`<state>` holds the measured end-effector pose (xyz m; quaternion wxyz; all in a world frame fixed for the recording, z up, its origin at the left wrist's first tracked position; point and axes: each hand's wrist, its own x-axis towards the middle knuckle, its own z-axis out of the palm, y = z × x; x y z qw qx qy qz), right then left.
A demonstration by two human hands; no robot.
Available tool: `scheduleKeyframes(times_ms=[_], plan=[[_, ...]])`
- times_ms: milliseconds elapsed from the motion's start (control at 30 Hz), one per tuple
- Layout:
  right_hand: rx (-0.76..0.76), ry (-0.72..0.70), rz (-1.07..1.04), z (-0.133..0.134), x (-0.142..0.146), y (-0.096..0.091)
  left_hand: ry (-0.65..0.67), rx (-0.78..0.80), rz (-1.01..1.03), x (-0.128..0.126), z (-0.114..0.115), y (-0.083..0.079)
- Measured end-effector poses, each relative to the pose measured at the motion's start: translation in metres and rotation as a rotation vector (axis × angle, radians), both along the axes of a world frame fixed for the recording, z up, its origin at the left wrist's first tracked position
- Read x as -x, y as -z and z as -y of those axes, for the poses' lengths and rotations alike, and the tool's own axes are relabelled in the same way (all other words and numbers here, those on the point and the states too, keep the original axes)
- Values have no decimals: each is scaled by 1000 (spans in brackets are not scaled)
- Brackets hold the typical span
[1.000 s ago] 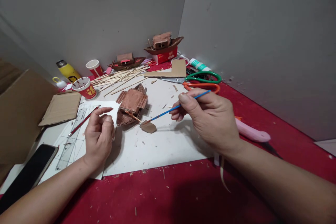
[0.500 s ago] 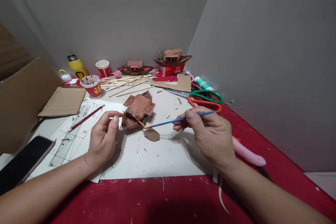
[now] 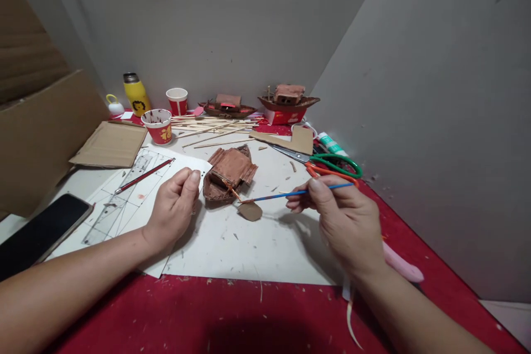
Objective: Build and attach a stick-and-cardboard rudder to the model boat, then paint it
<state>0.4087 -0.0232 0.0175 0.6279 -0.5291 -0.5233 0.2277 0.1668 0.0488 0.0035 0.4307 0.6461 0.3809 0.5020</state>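
My right hand (image 3: 344, 215) pinches a thin blue paintbrush (image 3: 309, 190), its tip pointing left. That tip meets the lower end of a small orange-brown stick (image 3: 233, 191), next to a brown cardboard piece (image 3: 250, 211) with cut corners. The stick's upper end leans on a model boat (image 3: 216, 190) with a reddish-brown roof (image 3: 234, 166); whether stick and cardboard are joined I cannot tell. My left hand (image 3: 173, 207) is closed, thumb over curled fingers, just left of the boat and apart from it. Nothing shows in it.
Behind lie thin wooden sticks (image 3: 215, 134), two paper cups (image 3: 160, 128), a yellow bottle (image 3: 136, 97) and two more model boats (image 3: 289, 100). Scissors (image 3: 332, 165) lie at right. On the left are a phone (image 3: 45, 235), a pencil (image 3: 145, 176), a drawing (image 3: 136, 204) and cardboard (image 3: 110, 145).
My left hand has drawn its fingers in and come away from the boat. My right hand keeps the paintbrush at the stick's end. The whole view has shifted slightly.
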Motion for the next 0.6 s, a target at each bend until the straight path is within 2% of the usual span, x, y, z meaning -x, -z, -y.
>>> scheduleKeyframes(times_ms=[267, 600], plan=[[18, 15, 21, 3, 1, -2, -32, -64, -166, 2, 4, -8], [16, 0, 12, 5, 2, -4, -39, -2, -87, 0, 5, -10]])
